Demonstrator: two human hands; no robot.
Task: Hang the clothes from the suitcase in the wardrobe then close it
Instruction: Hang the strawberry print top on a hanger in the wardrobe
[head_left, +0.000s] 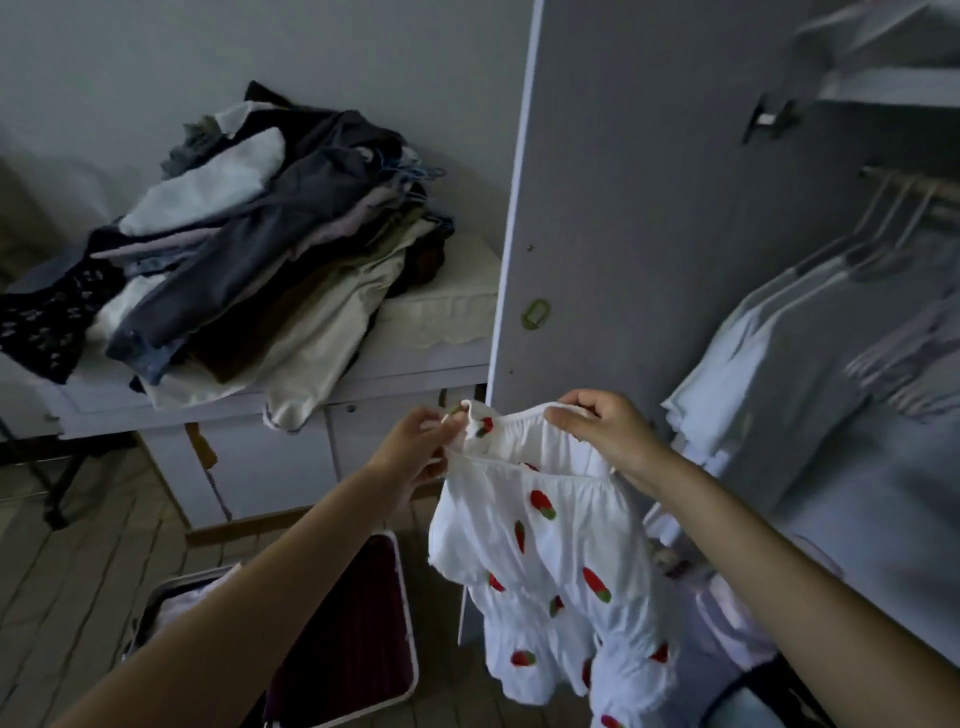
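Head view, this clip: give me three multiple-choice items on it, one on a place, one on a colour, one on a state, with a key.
1. Where does the heap of dark and pale clothes lie?
A. on the white cabinet left of the wardrobe door
B. inside the suitcase
C. on the floor

2. What colour is the garment held up in both hands?
A. plain grey
B. white with red motifs
C. black with white dots

3. How is that garment held?
A. left hand only
B. right hand only
C. both hands pinch its top edge

Key: 1 A, the heap rests on the cabinet. 2 B, the garment is white with red motifs. 3 C, the left hand and right hand each pinch the elastic edge.
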